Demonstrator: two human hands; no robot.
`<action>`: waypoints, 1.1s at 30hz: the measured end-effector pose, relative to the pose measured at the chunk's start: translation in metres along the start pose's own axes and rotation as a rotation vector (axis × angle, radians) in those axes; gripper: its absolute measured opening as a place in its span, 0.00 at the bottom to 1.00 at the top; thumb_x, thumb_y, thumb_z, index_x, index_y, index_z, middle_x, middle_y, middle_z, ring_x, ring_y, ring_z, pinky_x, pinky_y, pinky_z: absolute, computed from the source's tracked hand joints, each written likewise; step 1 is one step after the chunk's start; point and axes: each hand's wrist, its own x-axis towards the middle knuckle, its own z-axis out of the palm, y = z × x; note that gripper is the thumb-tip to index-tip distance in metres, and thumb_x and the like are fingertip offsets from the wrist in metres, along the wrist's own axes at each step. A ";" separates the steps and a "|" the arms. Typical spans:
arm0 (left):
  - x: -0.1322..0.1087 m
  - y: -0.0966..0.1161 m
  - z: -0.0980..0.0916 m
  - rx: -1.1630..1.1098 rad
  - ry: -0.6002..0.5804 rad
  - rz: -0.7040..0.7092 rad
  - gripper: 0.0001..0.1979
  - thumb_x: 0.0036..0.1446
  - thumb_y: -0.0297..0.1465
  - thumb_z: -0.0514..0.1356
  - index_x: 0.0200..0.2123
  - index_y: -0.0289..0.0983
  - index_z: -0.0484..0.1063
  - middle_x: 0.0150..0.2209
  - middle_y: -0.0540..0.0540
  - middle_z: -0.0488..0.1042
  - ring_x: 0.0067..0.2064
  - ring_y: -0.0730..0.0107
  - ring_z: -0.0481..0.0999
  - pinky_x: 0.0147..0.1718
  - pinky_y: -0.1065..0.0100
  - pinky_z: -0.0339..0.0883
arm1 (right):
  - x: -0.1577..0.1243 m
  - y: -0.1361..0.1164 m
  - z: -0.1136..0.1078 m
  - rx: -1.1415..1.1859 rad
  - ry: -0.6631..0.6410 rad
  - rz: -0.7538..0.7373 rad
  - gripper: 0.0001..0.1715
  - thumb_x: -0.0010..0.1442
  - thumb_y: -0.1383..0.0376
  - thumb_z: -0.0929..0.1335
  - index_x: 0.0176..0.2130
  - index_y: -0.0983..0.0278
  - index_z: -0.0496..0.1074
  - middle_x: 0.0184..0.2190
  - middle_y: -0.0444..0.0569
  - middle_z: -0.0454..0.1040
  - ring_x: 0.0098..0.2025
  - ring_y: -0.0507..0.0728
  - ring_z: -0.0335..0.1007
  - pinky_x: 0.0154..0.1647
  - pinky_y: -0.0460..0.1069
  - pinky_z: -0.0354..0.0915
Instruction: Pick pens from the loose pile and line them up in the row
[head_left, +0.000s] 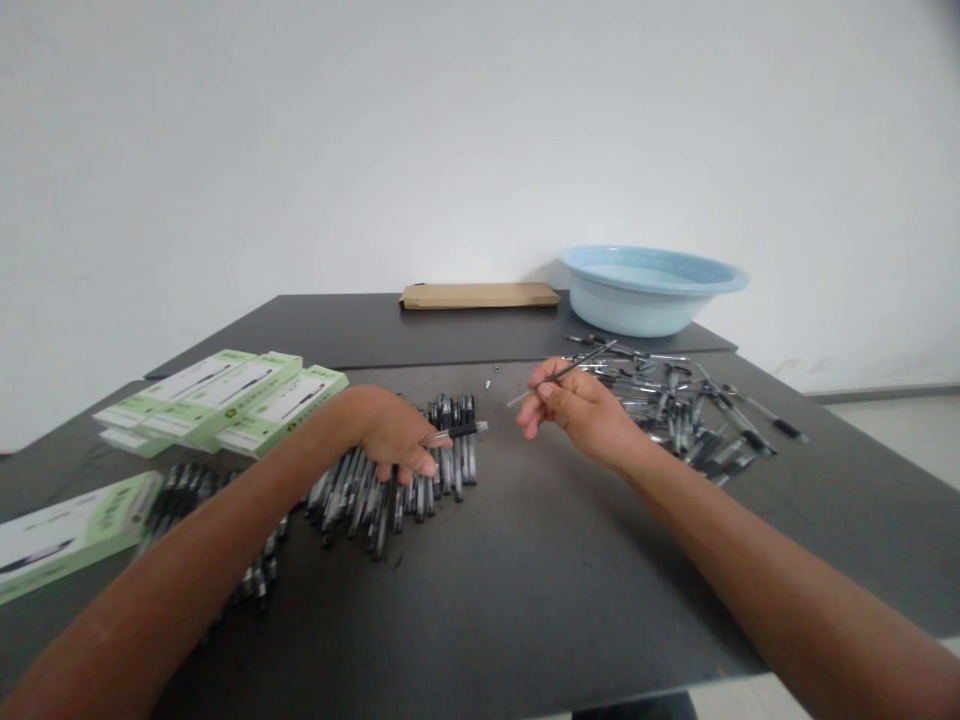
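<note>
My left hand (394, 435) is closed around a clear pen barrel (465, 430) with a black grip, its tip end sticking out to the right. Beneath that hand lies a pile of capped black pens (448, 470), roughly side by side. Between the thumb and fingers of my right hand (574, 405) is a thin pen refill (586, 360), dark along its upper part and pale at the lower left end. A gap separates the refill from the barrel. Beyond my right hand, loose uncapped pen barrels (682, 415) lie in a jumbled heap.
White and green pen boxes (247, 405) are stacked at the left, and another box (71, 530) lies nearer. More pens (262, 570) are partly hidden by my left forearm. A flat cardboard box (480, 295) and a blue basin (637, 305) stand at the back of the dark table (480, 620).
</note>
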 end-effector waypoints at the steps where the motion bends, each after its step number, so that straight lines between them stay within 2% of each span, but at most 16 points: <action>1: 0.001 -0.001 0.000 -0.002 -0.004 0.002 0.30 0.61 0.34 0.48 0.65 0.32 0.46 0.46 0.36 0.76 0.38 0.64 0.78 0.34 0.71 0.67 | -0.001 -0.001 0.003 0.008 -0.011 -0.007 0.13 0.59 0.56 0.66 0.39 0.62 0.61 0.27 0.46 0.76 0.25 0.54 0.73 0.28 0.50 0.67; 7: 0.004 -0.003 0.000 -0.007 -0.025 0.002 0.30 0.61 0.35 0.47 0.65 0.34 0.45 0.47 0.37 0.76 0.39 0.64 0.77 0.35 0.71 0.68 | -0.006 -0.007 0.014 -0.032 -0.019 -0.064 0.11 0.58 0.58 0.68 0.37 0.64 0.67 0.25 0.45 0.75 0.23 0.51 0.70 0.26 0.47 0.65; 11: 0.002 -0.001 -0.001 -0.018 -0.028 0.002 0.31 0.61 0.35 0.47 0.65 0.32 0.44 0.47 0.34 0.75 0.40 0.62 0.77 0.37 0.68 0.68 | -0.007 -0.006 0.019 -0.019 0.005 -0.077 0.10 0.57 0.59 0.68 0.36 0.64 0.69 0.26 0.45 0.75 0.24 0.51 0.70 0.26 0.47 0.66; 24: 0.008 -0.004 0.000 0.005 -0.023 0.029 0.24 0.62 0.36 0.48 0.59 0.34 0.59 0.45 0.36 0.77 0.38 0.62 0.78 0.35 0.67 0.69 | -0.008 -0.006 0.024 0.008 -0.007 -0.069 0.11 0.56 0.59 0.69 0.35 0.64 0.69 0.26 0.46 0.76 0.24 0.52 0.73 0.27 0.49 0.69; 33: 0.006 0.000 0.001 -0.030 -0.026 -0.031 0.31 0.62 0.36 0.48 0.65 0.32 0.44 0.47 0.35 0.75 0.40 0.62 0.77 0.36 0.69 0.69 | -0.007 -0.002 0.023 0.022 -0.003 -0.070 0.12 0.57 0.59 0.69 0.36 0.66 0.69 0.26 0.47 0.77 0.25 0.52 0.73 0.28 0.49 0.70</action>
